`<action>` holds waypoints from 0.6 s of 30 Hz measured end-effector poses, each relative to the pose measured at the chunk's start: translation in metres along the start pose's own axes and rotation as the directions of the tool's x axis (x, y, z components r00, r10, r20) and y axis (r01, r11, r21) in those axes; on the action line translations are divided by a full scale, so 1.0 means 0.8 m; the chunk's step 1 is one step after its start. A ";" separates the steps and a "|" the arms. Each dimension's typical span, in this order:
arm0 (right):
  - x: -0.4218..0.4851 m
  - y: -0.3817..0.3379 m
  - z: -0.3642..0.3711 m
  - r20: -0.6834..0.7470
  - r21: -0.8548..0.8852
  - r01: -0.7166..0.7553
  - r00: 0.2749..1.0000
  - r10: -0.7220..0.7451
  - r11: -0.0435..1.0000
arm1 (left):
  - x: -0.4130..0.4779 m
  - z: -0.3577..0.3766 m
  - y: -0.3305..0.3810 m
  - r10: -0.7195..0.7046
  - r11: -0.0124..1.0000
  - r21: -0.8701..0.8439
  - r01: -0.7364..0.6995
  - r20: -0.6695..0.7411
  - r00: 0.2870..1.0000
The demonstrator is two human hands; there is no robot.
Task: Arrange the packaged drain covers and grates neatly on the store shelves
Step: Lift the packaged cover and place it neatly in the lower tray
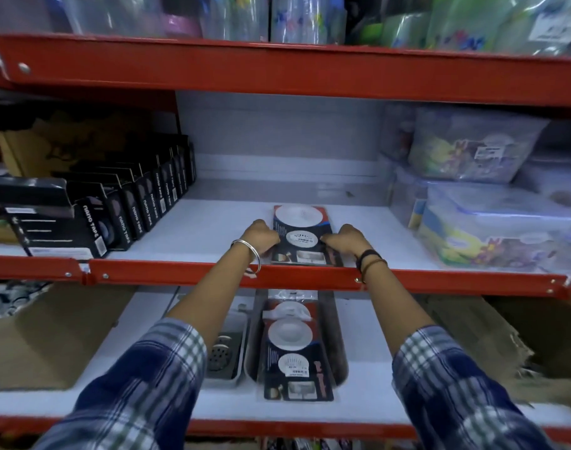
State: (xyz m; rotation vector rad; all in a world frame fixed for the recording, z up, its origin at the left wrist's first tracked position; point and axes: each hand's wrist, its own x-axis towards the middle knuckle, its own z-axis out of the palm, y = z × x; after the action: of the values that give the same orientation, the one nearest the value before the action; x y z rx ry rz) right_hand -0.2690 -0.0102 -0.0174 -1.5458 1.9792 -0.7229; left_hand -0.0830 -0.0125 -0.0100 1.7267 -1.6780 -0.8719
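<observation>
A dark carded pack of white round drain covers (299, 233) lies flat on the white middle shelf (206, 228). My left hand (259, 237) grips its left edge and my right hand (344, 238) grips its right edge. On the lower shelf (368, 384), a second identical pack of drain covers (294, 345) lies on a dark oblong tray (337, 349). To its left sits a square metal drain grate (224, 352) in clear packaging.
Black nano tape boxes (121, 209) line the middle shelf's left side. Clear plastic containers (479, 209) are stacked on its right. Red shelf rails (167, 274) cross the front. Cardboard boxes (43, 336) flank the lower shelf.
</observation>
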 end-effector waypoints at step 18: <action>-0.230 0.087 0.030 -0.058 0.663 0.246 0.959 -0.279 0.707 | -0.200 0.007 -0.120 0.144 0.829 -0.553 -0.079 0.074 0.987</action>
State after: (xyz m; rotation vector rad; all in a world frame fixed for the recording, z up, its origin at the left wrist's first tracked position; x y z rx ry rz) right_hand -0.2622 0.1812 -0.0685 -1.3634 1.2343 -1.3272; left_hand -0.0271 0.1521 -0.0780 1.1909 -1.3892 -1.2672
